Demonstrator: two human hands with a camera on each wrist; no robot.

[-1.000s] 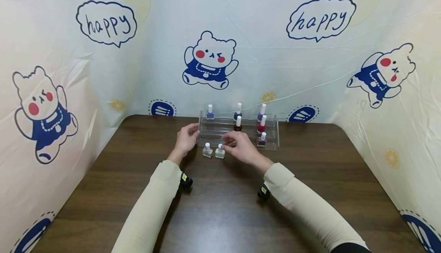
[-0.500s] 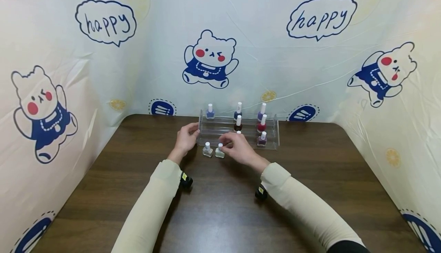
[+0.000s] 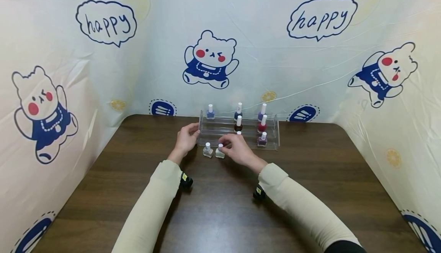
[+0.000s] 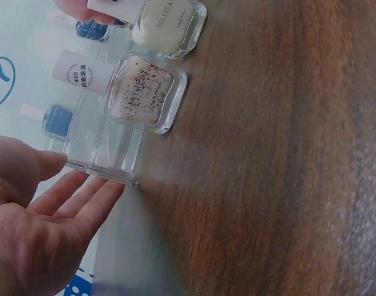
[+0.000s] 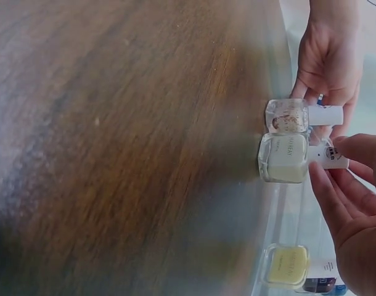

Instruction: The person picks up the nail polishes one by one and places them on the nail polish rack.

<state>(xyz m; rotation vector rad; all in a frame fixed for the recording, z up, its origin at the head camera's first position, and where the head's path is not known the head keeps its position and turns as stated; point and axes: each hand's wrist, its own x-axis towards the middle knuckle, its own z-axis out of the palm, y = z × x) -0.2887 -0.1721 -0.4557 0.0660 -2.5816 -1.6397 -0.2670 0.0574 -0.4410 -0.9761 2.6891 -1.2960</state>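
My left hand (image 3: 186, 140) touches the left end of a clear stepped rack (image 3: 215, 132); in the left wrist view the fingertips meet its end edge. With thumb and fingers, my right hand (image 3: 237, 148) pinches the white cap of a milky white nail polish bottle (image 3: 220, 154), also seen in the right wrist view (image 5: 286, 159). Beside it, on the left, a glitter nail polish bottle (image 3: 208, 152) stands upright at the rack's front, its flecks clear in the left wrist view (image 4: 145, 92). A yellow nail polish bottle (image 5: 288, 266) sits farther right, mostly hidden behind my right hand in the head view.
More nail polish stands on the rack's steps: a light blue bottle (image 3: 210, 114) at back left, a dark brown one (image 3: 238, 127) mid-rack, a red one (image 3: 262, 128) and a purple one (image 3: 262, 142) at right. The brown wooden table (image 3: 220, 214) meets a printed curtain (image 3: 275, 65) behind.
My right hand and forearm have shifted slightly left, bringing the fingers closer round the white bottle's cap. A cap behind that hand has come into view. My left hand stays put.
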